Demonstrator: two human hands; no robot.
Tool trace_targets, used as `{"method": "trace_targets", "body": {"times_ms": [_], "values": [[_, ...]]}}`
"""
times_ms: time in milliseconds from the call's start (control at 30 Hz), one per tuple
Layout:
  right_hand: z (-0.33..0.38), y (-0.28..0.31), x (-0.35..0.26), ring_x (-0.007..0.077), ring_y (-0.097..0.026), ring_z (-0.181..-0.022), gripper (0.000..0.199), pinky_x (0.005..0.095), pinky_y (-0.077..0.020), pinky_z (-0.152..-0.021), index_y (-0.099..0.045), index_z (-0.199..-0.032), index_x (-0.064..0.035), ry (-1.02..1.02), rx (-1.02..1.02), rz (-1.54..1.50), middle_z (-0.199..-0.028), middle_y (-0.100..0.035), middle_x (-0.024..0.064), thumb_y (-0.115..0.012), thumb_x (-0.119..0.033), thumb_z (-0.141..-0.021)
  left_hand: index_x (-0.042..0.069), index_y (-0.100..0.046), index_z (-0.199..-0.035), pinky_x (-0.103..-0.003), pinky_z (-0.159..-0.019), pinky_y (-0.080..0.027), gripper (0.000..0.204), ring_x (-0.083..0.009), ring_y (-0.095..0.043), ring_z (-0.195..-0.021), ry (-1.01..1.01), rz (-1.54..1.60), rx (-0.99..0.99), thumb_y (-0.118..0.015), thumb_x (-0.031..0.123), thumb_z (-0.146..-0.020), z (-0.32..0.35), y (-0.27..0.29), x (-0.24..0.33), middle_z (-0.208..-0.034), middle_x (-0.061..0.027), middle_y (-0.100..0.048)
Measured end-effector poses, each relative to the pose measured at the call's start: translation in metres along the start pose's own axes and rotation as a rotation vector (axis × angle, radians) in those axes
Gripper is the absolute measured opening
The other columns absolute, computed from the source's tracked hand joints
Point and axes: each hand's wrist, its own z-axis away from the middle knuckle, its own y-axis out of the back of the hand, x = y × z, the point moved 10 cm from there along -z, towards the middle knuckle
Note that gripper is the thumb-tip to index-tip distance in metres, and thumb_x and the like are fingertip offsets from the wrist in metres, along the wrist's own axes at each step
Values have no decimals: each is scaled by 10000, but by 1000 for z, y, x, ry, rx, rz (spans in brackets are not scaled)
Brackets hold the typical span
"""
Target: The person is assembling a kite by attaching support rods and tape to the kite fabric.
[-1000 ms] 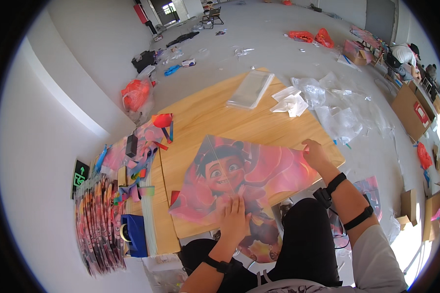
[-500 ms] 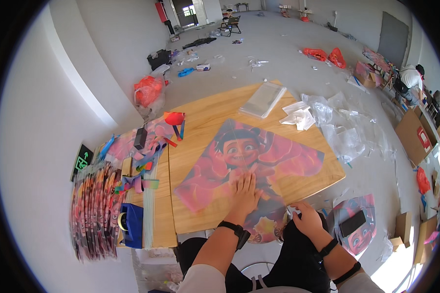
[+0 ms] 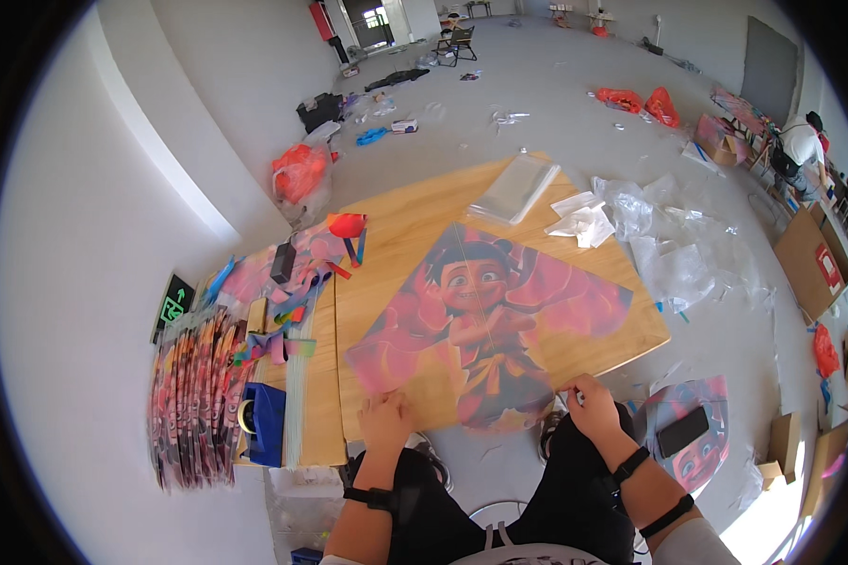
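Kite (image 3: 485, 320): pink diamond with a cartoon figure print, flat on the wooden surface (image 3: 396, 226), bottom tip hanging over the near edge toward the person's lap. A thin spar runs down its middle.

Left hand (image 3: 384, 421): palm down, fingers together, pressing the kite's lower-left edge at the surface rim. Right hand (image 3: 592, 407): fingers curled, pinching the kite's lower-right edge; what sits between the fingertips is too small to make out. Both wrists carry dark bands.

Packages and signs:
- Clear flat plastic bag (image 3: 515, 186) at the far edge of the surface, rectangular, contents unreadable.
- Crumpled white wrappers (image 3: 582, 218) just beside it, and loose clear film (image 3: 674, 250) spilling off the right side onto the floor.
- Green exit sign (image 3: 172, 306), small dark rectangle with a green arrow, on the floor at left against the wall.
- Stack of packed kites (image 3: 190, 400) fanned out left of the surface, pink and dark, detail blurred by the lens edge.
- Blue tape dispenser (image 3: 262, 422) on the near-left corner, beside a bundle of thin rods (image 3: 297, 400).
- Coloured ribbon tails (image 3: 297, 282) heaped on the left part of the surface.
- Orange plastic bags (image 3: 299, 171) on the floor behind; cardboard boxes (image 3: 806, 259) at right.

Second kite (image 3: 688, 433) on the floor by the right knee, a black phone (image 3: 682, 431) lying on it. Another person (image 3: 799, 146) far right, mostly cut off.
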Motion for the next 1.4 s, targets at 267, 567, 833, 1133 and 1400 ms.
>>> {"method": "trace_targets", "body": {"times_ms": [267,567,833,1133,1400], "values": [[0,-8,-22,348,-663,-914,176,422,-529,-814,-694,-996,-44,199,1,63,-969,-693,148,-624,-36,-835,139,-444,-1504,-609,-1083,-325,697,-473,-324,-1419,36,-247,48,-660,311,-864,15,-4,-31,-1643,-242,-202],[20,-25,-41,258,-546,-1277,343,433,-433,-1041,-706,-1185,-132,366,-176,347,-1314,-658,24,-633,-191,-855,25,-435,-1477,-603,-1174,-237,689,-430,-266,-1486,446,-505,351,-637,305,-881,26,52,-81,-1647,-217,-217],[22,-39,-39,257,-511,-1327,359,431,-390,-1091,-693,-1219,-152,391,-264,414,-1373,-628,2,-616,-229,-877,73,-418,-1501,-548,-1190,-265,613,-437,-349,-1432,-491,-17,4,-586,288,-951,-11,-44,107,-1573,-200,-365],[21,-38,-45,270,-525,-1309,363,434,-386,-1095,-678,-1201,-115,427,-222,451,-1313,-654,14,-624,-192,-850,131,-290,-1590,-530,-1208,-221,646,-392,-264,-1497,-486,-116,-15,-448,421,-1034,-48,-96,178,-1654,-127,-259],[8,-13,-35,326,-609,-1149,256,457,-457,-1008,-671,-1083,-69,329,-53,184,-1125,-693,124,-639,-99,-831,142,-265,-1602,-528,-1226,-153,665,-365,-218,-1523,-431,-172,-51,-408,461,-1036,-52,-103,160,-1667,-106,-235]]}}
